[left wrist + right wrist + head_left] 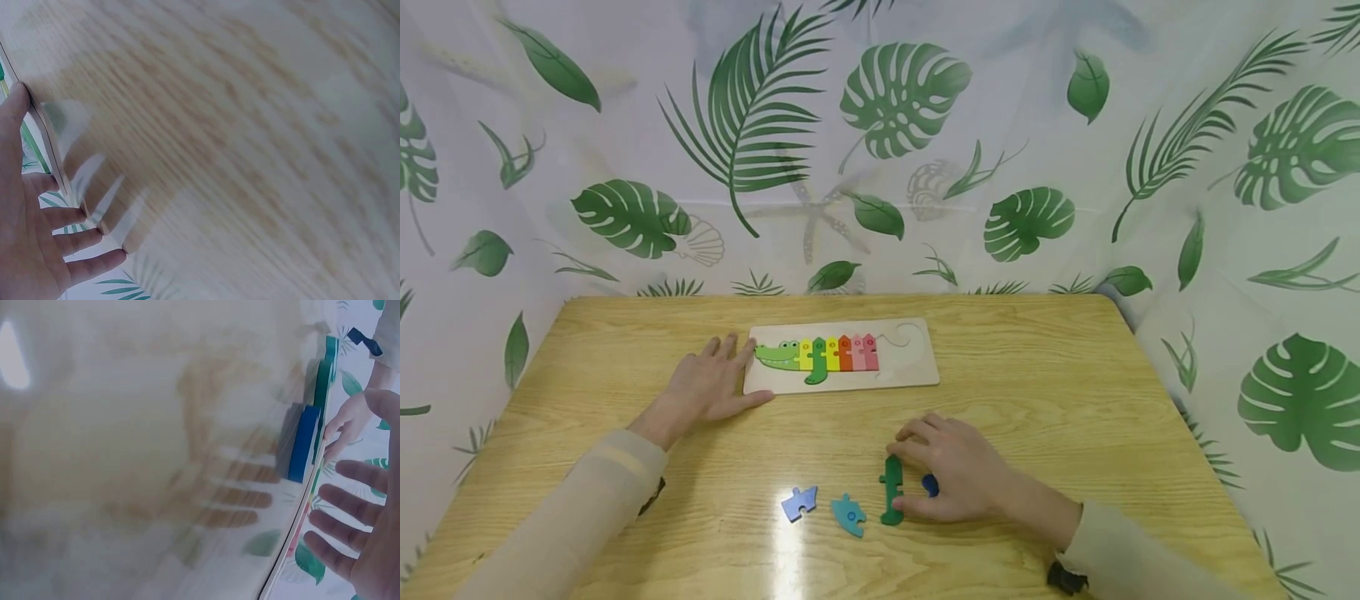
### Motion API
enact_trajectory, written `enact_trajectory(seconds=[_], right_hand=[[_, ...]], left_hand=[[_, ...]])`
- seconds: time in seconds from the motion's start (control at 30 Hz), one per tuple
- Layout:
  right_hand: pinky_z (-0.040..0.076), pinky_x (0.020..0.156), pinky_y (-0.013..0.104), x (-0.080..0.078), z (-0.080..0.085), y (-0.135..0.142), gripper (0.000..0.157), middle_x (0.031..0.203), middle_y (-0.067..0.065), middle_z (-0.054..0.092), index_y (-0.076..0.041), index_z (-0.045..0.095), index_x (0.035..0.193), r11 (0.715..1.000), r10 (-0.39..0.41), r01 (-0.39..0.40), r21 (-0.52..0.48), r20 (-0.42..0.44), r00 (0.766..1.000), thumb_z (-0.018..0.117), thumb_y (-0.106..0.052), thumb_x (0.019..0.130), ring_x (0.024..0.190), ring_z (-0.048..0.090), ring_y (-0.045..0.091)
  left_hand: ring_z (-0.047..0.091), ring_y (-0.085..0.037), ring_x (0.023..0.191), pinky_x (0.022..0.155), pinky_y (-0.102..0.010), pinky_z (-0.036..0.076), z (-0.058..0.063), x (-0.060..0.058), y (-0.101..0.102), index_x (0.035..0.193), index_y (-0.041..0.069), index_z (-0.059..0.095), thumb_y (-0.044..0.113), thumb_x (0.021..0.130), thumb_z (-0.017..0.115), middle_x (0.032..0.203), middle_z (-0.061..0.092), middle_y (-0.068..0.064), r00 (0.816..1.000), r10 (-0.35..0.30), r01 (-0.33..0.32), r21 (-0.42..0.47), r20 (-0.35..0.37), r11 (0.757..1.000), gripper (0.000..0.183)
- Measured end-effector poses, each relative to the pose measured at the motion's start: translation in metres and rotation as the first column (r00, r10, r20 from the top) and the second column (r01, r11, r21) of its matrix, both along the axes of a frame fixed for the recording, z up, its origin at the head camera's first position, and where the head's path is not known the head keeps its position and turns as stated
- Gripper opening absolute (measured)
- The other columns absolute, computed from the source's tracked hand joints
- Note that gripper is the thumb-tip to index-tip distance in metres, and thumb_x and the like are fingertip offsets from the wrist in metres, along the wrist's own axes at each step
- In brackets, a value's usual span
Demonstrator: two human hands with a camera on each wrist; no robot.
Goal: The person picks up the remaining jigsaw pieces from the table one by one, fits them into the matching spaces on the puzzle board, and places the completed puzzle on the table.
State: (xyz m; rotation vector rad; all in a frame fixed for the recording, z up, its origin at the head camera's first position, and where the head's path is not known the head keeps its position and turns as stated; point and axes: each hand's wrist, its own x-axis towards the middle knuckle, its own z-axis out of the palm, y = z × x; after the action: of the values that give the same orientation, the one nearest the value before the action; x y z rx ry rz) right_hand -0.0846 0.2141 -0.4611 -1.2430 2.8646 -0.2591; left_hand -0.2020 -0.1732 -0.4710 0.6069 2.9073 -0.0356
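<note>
My left hand [709, 385] lies at the left end of a wooden crocodile puzzle board [917, 367], fingers stretched along its edge and thumb by the near corner. Set in the board are a green crocodile head [777, 356] and several coloured body pieces, one of them green with a leg. Over the near part of the table, my right hand [958, 471] reaches around a loose green puzzle piece [891, 487], fingertips near its top and thumb near its foot. In the right wrist view its fingers look spread. A dark blue piece [930, 484] is partly hidden behind this hand.
Left of the green piece lie a teal piece [848, 514] and a periwinkle piece [799, 503], both flat on the wooden table [1045, 375]. A leaf-patterned cloth [925, 250] hangs behind the table and along both sides.
</note>
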Motion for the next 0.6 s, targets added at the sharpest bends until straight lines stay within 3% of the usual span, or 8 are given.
enact_trajectory(seconds=[0.37,0.6], right_hand=[[0.057,0.097,0.045,0.0094,0.0016,-0.005,0.083,0.138,0.001,0.064,-0.025,0.062,0.145,0.992,-0.116,0.109,0.058,0.121,0.986,0.061,-0.083,0.086,0.122,0.061,0.021],[0.058,0.096,0.046,0.0109,-0.0032,-0.0052,0.088,0.14,0.003,0.063,-0.024,0.06,0.147,0.991,-0.116,0.108,0.084,0.105,0.988,0.061,-0.085,0.084,0.122,0.061,0.022]], left_hand=[[0.046,-0.056,0.146,0.101,-0.068,0.054,0.0024,0.0016,0.0005,0.165,0.005,0.033,0.076,0.098,0.05,0.165,0.037,-0.033,1.0,0.002,-0.002,0.011,-0.005,1.0,0.1],[0.046,-0.056,0.146,0.102,-0.068,0.053,0.0022,0.0013,0.0008,0.166,0.005,0.032,0.077,0.098,0.049,0.166,0.036,-0.033,1.0,0.008,-0.008,0.006,0.005,1.0,0.1]])
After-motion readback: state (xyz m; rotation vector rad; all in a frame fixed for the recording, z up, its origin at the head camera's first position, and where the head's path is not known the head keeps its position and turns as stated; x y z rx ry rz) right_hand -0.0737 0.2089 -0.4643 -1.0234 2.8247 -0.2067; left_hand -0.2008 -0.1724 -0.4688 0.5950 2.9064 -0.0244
